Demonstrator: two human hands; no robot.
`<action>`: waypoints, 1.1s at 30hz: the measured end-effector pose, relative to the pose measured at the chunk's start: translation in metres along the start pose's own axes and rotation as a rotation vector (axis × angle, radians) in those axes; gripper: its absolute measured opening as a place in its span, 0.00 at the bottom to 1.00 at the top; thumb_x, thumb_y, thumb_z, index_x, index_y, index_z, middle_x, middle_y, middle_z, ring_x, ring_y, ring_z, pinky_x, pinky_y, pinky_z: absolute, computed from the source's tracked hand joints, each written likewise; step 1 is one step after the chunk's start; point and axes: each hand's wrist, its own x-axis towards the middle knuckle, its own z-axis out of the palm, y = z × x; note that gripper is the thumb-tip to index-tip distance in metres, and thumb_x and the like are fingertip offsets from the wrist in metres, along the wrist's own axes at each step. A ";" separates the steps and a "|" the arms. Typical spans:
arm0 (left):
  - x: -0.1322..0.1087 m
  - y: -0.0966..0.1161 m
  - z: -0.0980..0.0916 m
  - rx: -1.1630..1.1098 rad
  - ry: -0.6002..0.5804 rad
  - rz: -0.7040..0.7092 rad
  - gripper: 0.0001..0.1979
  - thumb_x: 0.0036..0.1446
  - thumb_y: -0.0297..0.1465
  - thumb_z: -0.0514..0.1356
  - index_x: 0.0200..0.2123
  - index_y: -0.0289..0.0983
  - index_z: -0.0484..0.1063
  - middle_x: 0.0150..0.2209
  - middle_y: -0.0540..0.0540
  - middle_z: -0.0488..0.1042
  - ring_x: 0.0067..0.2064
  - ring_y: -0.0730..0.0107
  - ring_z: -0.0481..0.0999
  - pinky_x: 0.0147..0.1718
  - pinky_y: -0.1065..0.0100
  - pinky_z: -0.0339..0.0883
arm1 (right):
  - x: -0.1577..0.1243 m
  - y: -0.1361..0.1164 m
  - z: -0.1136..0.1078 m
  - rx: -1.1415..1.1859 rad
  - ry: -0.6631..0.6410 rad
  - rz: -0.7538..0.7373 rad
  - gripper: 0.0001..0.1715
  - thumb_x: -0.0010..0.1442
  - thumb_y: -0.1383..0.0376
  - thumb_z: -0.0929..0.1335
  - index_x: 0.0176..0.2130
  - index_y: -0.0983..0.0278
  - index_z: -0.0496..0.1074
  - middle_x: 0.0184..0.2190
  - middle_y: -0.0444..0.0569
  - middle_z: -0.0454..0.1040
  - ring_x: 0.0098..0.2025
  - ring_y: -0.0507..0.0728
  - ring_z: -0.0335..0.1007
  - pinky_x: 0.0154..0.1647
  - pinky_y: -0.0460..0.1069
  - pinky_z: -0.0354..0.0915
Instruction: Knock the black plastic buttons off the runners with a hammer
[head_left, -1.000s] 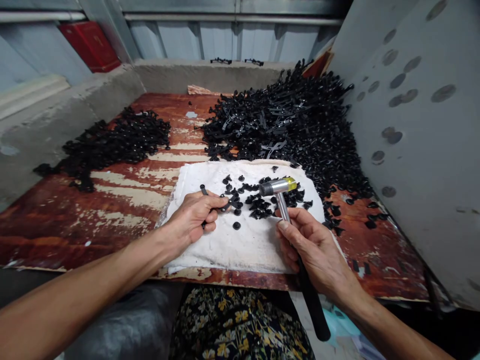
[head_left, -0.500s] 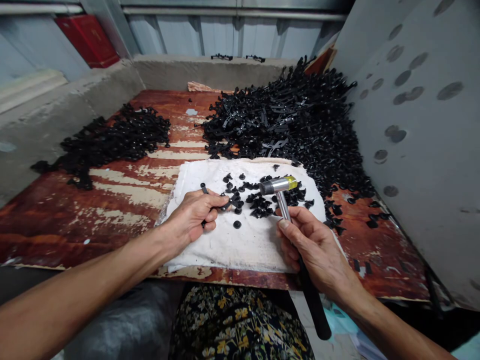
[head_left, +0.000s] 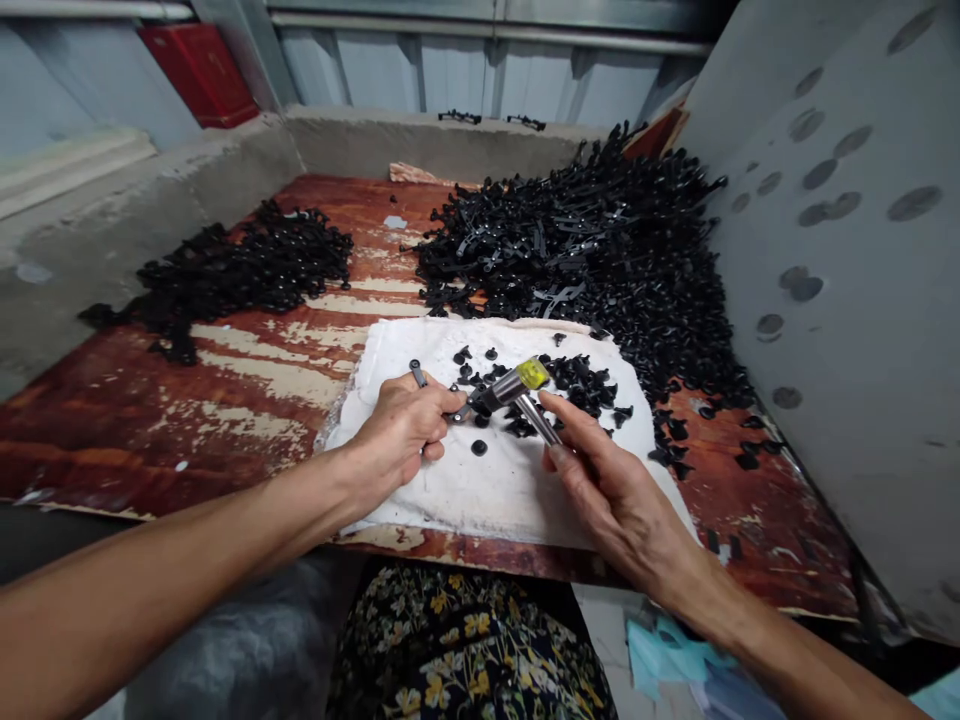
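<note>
Hammer [head_left: 517, 383], gripped in the right hand [head_left: 611, 490], should tap squarely the black clip [head_left: 459, 411] that the left hand [head_left: 405, 430] pinches on the cloth [head_left: 495, 490], fingertips kept aside.

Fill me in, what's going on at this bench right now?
A person works bare-handed at a wooden board. The left hand pinches a small black part on the white cloth; the right hand grips a hammer, its head low beside that part. Loose black pieces dot the cloth, and two piles lie beyond: a large pile on the right, a smaller pile on the left.
</note>
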 end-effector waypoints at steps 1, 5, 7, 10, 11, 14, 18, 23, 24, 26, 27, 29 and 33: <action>-0.001 0.000 0.000 -0.002 0.008 0.002 0.13 0.49 0.19 0.62 0.24 0.37 0.61 0.15 0.59 0.59 0.13 0.85 0.52 0.10 0.80 0.43 | 0.001 0.000 0.000 -0.049 -0.006 -0.071 0.28 0.64 0.71 0.59 0.62 0.61 0.63 0.52 0.54 0.75 0.47 0.57 0.75 0.51 0.54 0.71; -0.003 -0.001 0.002 0.012 0.009 0.014 0.11 0.51 0.20 0.61 0.25 0.37 0.62 0.15 0.59 0.58 0.13 0.85 0.52 0.10 0.79 0.44 | 0.002 -0.003 -0.002 -0.177 0.024 -0.256 0.33 0.63 0.76 0.58 0.65 0.61 0.60 0.45 0.54 0.76 0.41 0.55 0.75 0.44 0.50 0.73; -0.004 0.000 0.002 0.023 0.021 0.006 0.11 0.51 0.19 0.61 0.25 0.37 0.62 0.15 0.59 0.58 0.13 0.85 0.52 0.10 0.79 0.43 | 0.002 -0.004 -0.003 -0.280 0.020 -0.304 0.34 0.62 0.77 0.58 0.65 0.65 0.60 0.36 0.51 0.74 0.31 0.54 0.72 0.31 0.47 0.73; -0.005 0.000 0.003 0.029 0.027 0.016 0.11 0.51 0.19 0.61 0.25 0.36 0.62 0.15 0.59 0.58 0.13 0.85 0.52 0.10 0.79 0.43 | 0.001 -0.005 -0.007 -0.464 -0.051 -0.351 0.36 0.59 0.79 0.57 0.64 0.67 0.61 0.29 0.48 0.68 0.21 0.52 0.62 0.16 0.45 0.63; -0.004 0.000 0.003 0.024 0.022 0.024 0.11 0.51 0.19 0.61 0.25 0.36 0.62 0.15 0.59 0.57 0.13 0.85 0.52 0.10 0.79 0.43 | 0.000 -0.005 -0.008 -0.488 -0.063 -0.358 0.37 0.58 0.79 0.57 0.65 0.66 0.61 0.29 0.47 0.67 0.20 0.52 0.61 0.16 0.45 0.62; -0.003 -0.001 0.003 -0.005 -0.002 0.037 0.12 0.51 0.18 0.60 0.24 0.37 0.61 0.14 0.59 0.58 0.13 0.85 0.51 0.10 0.79 0.42 | -0.005 -0.006 -0.010 -0.412 0.025 -0.370 0.41 0.60 0.78 0.58 0.69 0.59 0.52 0.31 0.47 0.67 0.26 0.53 0.65 0.23 0.45 0.67; -0.003 -0.002 0.003 -0.011 -0.001 0.033 0.12 0.51 0.18 0.60 0.24 0.37 0.60 0.13 0.60 0.55 0.13 0.85 0.50 0.10 0.79 0.42 | -0.007 -0.003 -0.009 -0.406 0.051 -0.377 0.46 0.59 0.79 0.58 0.71 0.55 0.45 0.33 0.47 0.67 0.26 0.52 0.65 0.23 0.45 0.68; -0.004 0.000 0.003 -0.012 0.025 0.028 0.13 0.51 0.19 0.61 0.23 0.37 0.60 0.14 0.59 0.56 0.13 0.85 0.50 0.11 0.79 0.43 | -0.005 -0.003 -0.011 -0.369 -0.011 -0.343 0.43 0.60 0.79 0.58 0.70 0.56 0.49 0.32 0.47 0.66 0.24 0.51 0.63 0.23 0.46 0.68; -0.004 -0.001 0.003 -0.022 0.014 0.031 0.13 0.51 0.18 0.61 0.23 0.37 0.60 0.14 0.60 0.56 0.13 0.85 0.50 0.11 0.79 0.42 | -0.005 -0.004 -0.012 -0.338 0.043 -0.345 0.43 0.61 0.79 0.58 0.70 0.56 0.47 0.33 0.47 0.67 0.26 0.52 0.64 0.25 0.46 0.69; -0.004 -0.001 0.003 -0.031 0.007 0.034 0.13 0.50 0.18 0.61 0.23 0.37 0.60 0.13 0.60 0.55 0.13 0.85 0.50 0.11 0.79 0.42 | -0.004 -0.004 -0.011 -0.347 0.076 -0.374 0.45 0.60 0.79 0.58 0.70 0.56 0.46 0.33 0.47 0.67 0.25 0.53 0.63 0.23 0.46 0.68; -0.003 -0.001 0.002 -0.028 0.017 0.033 0.14 0.50 0.18 0.61 0.22 0.37 0.60 0.13 0.60 0.55 0.13 0.85 0.50 0.11 0.79 0.42 | -0.003 -0.003 -0.011 -0.386 0.037 -0.384 0.45 0.59 0.80 0.57 0.70 0.56 0.47 0.32 0.47 0.67 0.23 0.52 0.61 0.20 0.46 0.66; -0.002 -0.001 0.002 -0.010 0.037 0.027 0.13 0.49 0.19 0.62 0.23 0.38 0.60 0.13 0.59 0.56 0.13 0.85 0.51 0.11 0.79 0.42 | -0.002 0.000 -0.009 -0.447 -0.055 -0.378 0.43 0.58 0.80 0.57 0.69 0.58 0.52 0.30 0.45 0.66 0.19 0.50 0.57 0.16 0.45 0.62; 0.003 -0.004 0.001 -0.004 0.029 0.026 0.13 0.49 0.20 0.62 0.23 0.38 0.60 0.14 0.59 0.57 0.12 0.84 0.51 0.10 0.79 0.41 | -0.002 0.003 -0.006 -0.388 0.052 -0.344 0.41 0.61 0.79 0.57 0.69 0.59 0.50 0.32 0.47 0.67 0.25 0.52 0.65 0.24 0.47 0.68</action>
